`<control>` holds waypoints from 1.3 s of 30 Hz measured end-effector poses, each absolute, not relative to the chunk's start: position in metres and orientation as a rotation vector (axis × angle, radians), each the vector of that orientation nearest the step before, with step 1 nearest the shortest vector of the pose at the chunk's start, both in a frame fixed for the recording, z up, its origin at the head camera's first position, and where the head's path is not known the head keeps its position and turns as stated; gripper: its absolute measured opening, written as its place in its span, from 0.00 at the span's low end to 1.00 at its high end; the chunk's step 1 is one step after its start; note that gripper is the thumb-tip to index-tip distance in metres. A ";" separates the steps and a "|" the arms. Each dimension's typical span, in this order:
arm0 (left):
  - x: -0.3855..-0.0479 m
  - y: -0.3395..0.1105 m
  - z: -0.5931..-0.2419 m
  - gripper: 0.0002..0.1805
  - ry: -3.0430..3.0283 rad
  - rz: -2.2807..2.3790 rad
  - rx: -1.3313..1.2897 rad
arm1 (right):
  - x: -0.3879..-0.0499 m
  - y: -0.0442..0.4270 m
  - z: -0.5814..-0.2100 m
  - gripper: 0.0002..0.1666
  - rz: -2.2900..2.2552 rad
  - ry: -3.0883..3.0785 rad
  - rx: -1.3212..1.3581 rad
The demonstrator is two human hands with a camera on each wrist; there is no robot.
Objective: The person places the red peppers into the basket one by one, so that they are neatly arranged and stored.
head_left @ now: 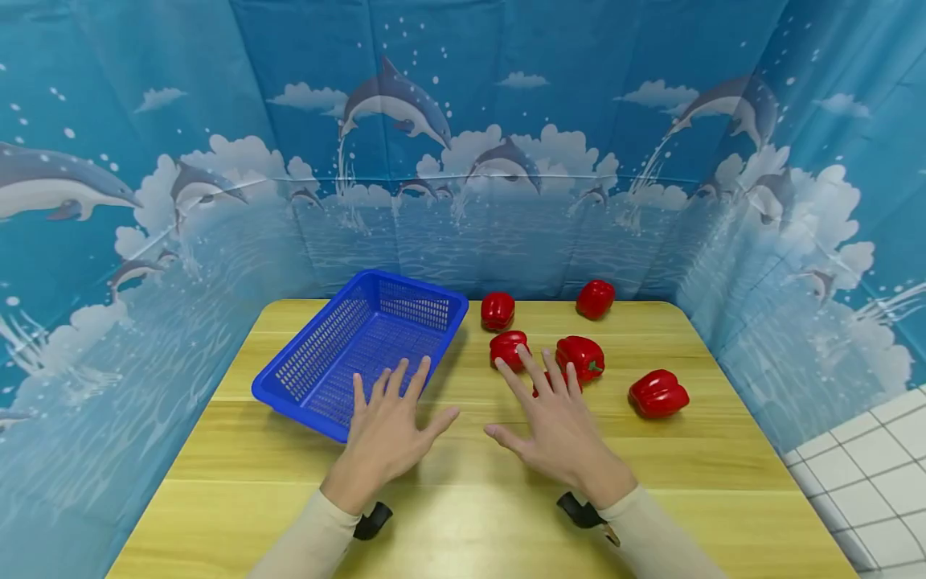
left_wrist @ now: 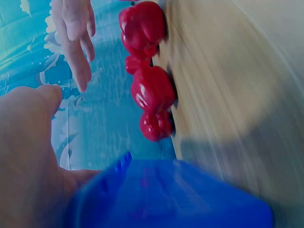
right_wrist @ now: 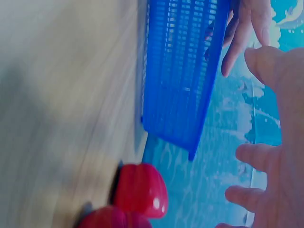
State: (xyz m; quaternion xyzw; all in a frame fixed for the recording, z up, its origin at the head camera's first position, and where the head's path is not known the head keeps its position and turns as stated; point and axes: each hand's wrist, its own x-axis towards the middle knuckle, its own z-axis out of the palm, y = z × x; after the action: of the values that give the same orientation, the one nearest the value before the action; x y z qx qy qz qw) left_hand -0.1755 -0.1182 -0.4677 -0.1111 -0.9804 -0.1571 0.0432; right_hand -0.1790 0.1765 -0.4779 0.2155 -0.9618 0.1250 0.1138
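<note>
My left hand [head_left: 391,434] is spread with straight fingers over the near right edge of a blue plastic basket [head_left: 311,414], holding nothing. To its right, my right hand [head_left: 557,426] also hovers with fingers spread, beside several red bell peppers. One bell pepper [head_left: 509,349] lies just beyond its fingertips, and another with a green stem [head_left: 580,359] is close by. A further pepper is partly hidden behind the right fingers. In the right wrist view, the basket's slotted side [right_wrist: 180,71] stands past a red pepper [right_wrist: 141,190].
Two more peppers lie near the table's back edge, one at centre [head_left: 497,311] and one farther right [head_left: 596,299]. Another pepper [head_left: 658,393] rests at the right. A dolphin-print curtain [head_left: 463,225] hangs behind the wooden table [head_left: 463,515] and along its sides.
</note>
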 end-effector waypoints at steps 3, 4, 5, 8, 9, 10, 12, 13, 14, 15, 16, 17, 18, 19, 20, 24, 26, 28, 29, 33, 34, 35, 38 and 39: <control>-0.174 -0.128 -0.469 0.52 -2.983 -0.452 -0.328 | -0.176 0.167 -0.479 0.58 0.402 -2.796 0.699; -0.173 -0.132 -0.470 0.49 -2.977 -0.443 -0.328 | -0.174 0.164 -0.479 0.57 0.410 -2.790 0.723; -0.172 -0.134 -0.471 0.46 -2.968 -0.444 -0.331 | -0.173 0.161 -0.480 0.56 0.420 -2.785 0.748; -0.169 -0.139 -0.472 0.40 -2.951 -0.426 -0.355 | -0.169 0.151 -0.482 0.54 0.429 -2.760 0.827; -0.168 -0.139 -0.471 0.38 -2.947 -0.431 -0.366 | -0.168 0.148 -0.483 0.53 0.433 -2.753 0.849; -0.168 -0.138 -0.471 0.36 -2.941 -0.437 -0.378 | -0.167 0.145 -0.483 0.53 0.435 -2.744 0.872; -0.166 -0.134 -0.470 0.34 -2.933 -0.465 -0.405 | -0.166 0.139 -0.484 0.52 0.444 -2.727 0.917; -0.166 -0.132 -0.469 0.34 -2.934 -0.486 -0.418 | -0.166 0.136 -0.485 0.52 0.447 -2.717 0.940; -0.165 -0.129 -0.468 0.33 -2.936 -0.509 -0.430 | -0.165 0.134 -0.485 0.52 0.456 -2.704 0.960; -0.165 -0.125 -0.468 0.33 -2.936 -0.543 -0.444 | -0.165 0.132 -0.486 0.52 0.465 -2.696 0.979; -0.165 -0.122 -0.467 0.33 -2.938 -0.577 -0.459 | -0.165 0.130 -0.486 0.52 0.465 -2.688 0.994; -0.165 -0.119 -0.466 0.33 -2.941 -0.611 -0.474 | -0.165 0.128 -0.487 0.52 0.468 -2.682 1.006; -0.165 -0.116 -0.465 0.33 -2.947 -0.647 -0.490 | -0.164 0.127 -0.488 0.51 0.469 -2.677 1.015; -0.165 -0.113 -0.465 0.33 -2.952 -0.681 -0.507 | -0.164 0.126 -0.489 0.51 0.467 -2.672 1.022; -0.165 -0.110 -0.464 0.34 -2.953 -0.713 -0.528 | -0.164 0.126 -0.490 0.50 0.469 -2.667 1.027; -0.165 -0.101 -0.462 0.36 -2.960 -0.817 -0.580 | -0.162 0.126 -0.491 0.48 0.465 -2.662 1.021; -0.164 -0.099 -0.462 0.36 -2.959 -0.828 -0.584 | -0.161 0.126 -0.490 0.47 0.472 -2.659 1.010; -0.164 -0.099 -0.463 0.37 -2.960 -0.817 -0.577 | -0.161 0.125 -0.490 0.45 0.479 -2.664 0.997; -0.164 -0.099 -0.463 0.37 -2.960 -0.804 -0.573 | -0.161 0.125 -0.490 0.45 0.483 -2.664 0.992; -0.165 -0.104 -0.463 0.36 -2.958 -0.784 -0.563 | -0.163 0.123 -0.490 0.44 0.465 -2.669 0.981; -0.165 -0.105 -0.464 0.36 -2.957 -0.786 -0.561 | -0.163 0.122 -0.490 0.44 0.463 -2.673 0.977; -0.166 -0.107 -0.464 0.36 -2.953 -0.790 -0.558 | -0.164 0.122 -0.489 0.44 0.462 -2.680 0.973; -0.166 -0.114 -0.464 0.34 -2.935 -0.797 -0.535 | -0.165 0.123 -0.489 0.44 0.476 -2.709 0.952; -0.167 -0.117 -0.464 0.34 -2.930 -0.791 -0.522 | -0.165 0.123 -0.489 0.44 0.488 -2.718 0.943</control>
State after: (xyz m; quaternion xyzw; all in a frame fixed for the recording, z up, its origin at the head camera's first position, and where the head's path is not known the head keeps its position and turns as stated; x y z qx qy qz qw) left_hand -0.1668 -0.1172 -0.4644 -0.1693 -0.9510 -0.2567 0.0312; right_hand -0.1655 0.1229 -0.4887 0.3212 -0.9256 0.1662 0.1117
